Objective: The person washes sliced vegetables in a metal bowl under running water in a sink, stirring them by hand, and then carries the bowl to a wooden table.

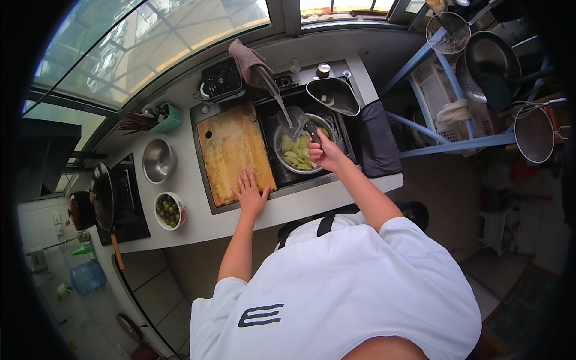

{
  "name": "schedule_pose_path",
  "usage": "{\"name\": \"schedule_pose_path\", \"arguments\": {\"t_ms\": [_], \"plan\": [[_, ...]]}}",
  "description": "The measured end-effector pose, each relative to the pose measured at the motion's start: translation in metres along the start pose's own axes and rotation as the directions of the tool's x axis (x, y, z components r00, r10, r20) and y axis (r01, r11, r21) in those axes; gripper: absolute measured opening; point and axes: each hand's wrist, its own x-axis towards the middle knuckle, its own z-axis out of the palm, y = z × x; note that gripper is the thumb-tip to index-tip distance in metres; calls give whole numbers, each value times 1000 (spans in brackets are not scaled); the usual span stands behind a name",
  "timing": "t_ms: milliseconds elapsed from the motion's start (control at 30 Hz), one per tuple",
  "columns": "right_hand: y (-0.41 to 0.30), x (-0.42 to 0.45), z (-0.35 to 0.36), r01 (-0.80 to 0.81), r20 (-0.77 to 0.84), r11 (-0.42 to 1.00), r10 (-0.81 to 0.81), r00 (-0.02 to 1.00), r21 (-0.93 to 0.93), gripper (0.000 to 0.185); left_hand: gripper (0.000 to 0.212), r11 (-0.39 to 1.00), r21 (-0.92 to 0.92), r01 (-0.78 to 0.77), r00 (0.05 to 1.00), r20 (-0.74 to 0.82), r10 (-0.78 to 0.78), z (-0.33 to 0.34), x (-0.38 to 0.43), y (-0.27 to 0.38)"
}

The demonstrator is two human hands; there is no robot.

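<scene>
My right hand [326, 154] grips the black handle of a kitchen knife [295, 123]. Its broad blade is under the tap [269, 82], where water appears to run onto it. Beneath the blade, a metal basin [278, 158] sits in the dark sink [284, 179], with pale green slices [293, 158] of a vegetable or fruit in it. The knife and my hand hide part of the basin. My left hand [252, 193] rests flat, fingers spread, on the near edge of a wooden cutting board [231, 144] that lies left of the basin.
Left on the counter stand a steel bowl [157, 160], a bowl of small round fruits [169, 211] and a green utensil holder [167, 118]. A strainer basket [334, 96] is at the sink's back right, near a dark cloth [380, 139]. A pink towel [246, 58] hangs over the tap.
</scene>
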Motion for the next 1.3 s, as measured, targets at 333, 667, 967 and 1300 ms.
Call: {"name": "schedule_pose_path", "arguments": {"t_ms": [333, 667, 967, 1300], "plan": [[22, -101, 1, -267, -18, -347, -580, 815, -899, 40, 67, 895, -435, 101, 977, 213, -6, -21, 9, 18], [97, -80, 62, 81, 262, -429, -382, 886, -899, 33, 35, -292, -803, 519, 855, 490, 173, -78, -11, 90], [54, 13, 19, 143, -266, 839, -321, 909, -525, 47, 24, 71, -975, 208, 920, 171, -352, -96, -32, 18], [9, 111, 30, 320, -250, 947, -303, 920, 27, 41, 23, 115, -984, 137, 889, 72, -451, -111, -64, -48]]}}
